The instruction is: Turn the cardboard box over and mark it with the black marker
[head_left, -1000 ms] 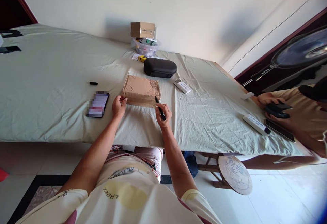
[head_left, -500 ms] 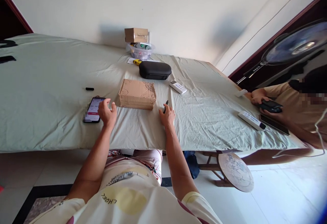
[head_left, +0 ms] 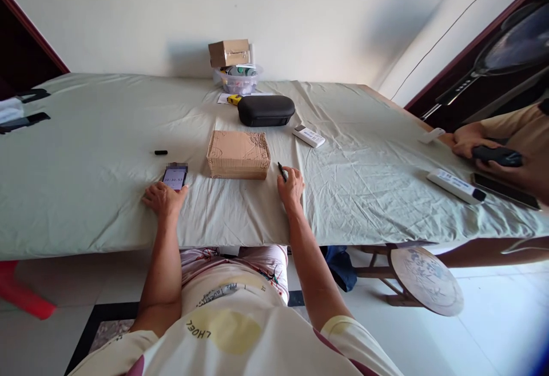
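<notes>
On the cloth-covered bench point(head_left: 107, 210), a cardboard box point(head_left: 238, 159) sits between and beyond the two hands, touching neither. Behind it lies a black case point(head_left: 266, 110), with a yellow tool point(head_left: 234, 99) just beside the case's left end. Farther back, a small carton point(head_left: 229, 54) rests on a clear plastic tub point(head_left: 240, 84) near the wall. A white packet point(head_left: 309, 136) lies right of the box, beyond the right hand, and a small black cylinder point(head_left: 161, 152) lies just beyond the phone point(head_left: 175, 176). At far right, another person's hands hold a dark object near a long white box point(head_left: 454, 186).

The bench's front edge crosses under both forearms; a strip of wrinkled cloth runs between it and the cardboard box, and wide stretches of cloth extend left of the phone and right of the right hand.

The left hand point(head_left: 164, 198) lies palm down over the phone's near end, its grip spread with thumb and fingers apart. The right hand point(head_left: 292, 186) rests low, its grip pinching a black pen point(head_left: 282, 171) whose tip points forward and left, apart from the box.
</notes>
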A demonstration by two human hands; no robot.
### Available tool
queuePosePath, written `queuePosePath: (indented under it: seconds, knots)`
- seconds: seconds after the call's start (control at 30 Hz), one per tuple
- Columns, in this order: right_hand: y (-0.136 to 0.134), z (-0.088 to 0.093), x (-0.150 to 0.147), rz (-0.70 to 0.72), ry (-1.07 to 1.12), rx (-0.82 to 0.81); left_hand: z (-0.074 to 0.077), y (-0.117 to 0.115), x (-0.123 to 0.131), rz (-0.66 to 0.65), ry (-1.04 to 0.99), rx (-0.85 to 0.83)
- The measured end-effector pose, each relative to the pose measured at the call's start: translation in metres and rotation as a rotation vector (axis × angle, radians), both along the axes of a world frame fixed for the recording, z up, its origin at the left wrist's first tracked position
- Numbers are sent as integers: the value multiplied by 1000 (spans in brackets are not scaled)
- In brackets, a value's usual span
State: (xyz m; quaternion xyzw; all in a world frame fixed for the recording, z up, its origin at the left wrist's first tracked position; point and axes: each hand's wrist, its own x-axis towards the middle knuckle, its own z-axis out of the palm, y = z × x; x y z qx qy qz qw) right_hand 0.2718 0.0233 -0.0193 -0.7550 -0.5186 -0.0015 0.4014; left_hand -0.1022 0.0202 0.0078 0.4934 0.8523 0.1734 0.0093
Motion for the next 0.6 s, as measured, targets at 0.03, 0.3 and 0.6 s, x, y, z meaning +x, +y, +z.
queuePosePath:
  seconds: [0.03,0.3,0.6]
  knots:
    - [1,-1,1,6,18,50,-1,1,0,2,-2,9]
    - [5,3,6,67,221,295,4,-3,3,15,-132,29]
    - [3,-3,-14,348,206,-65,22,-6,17,16,-657,318]
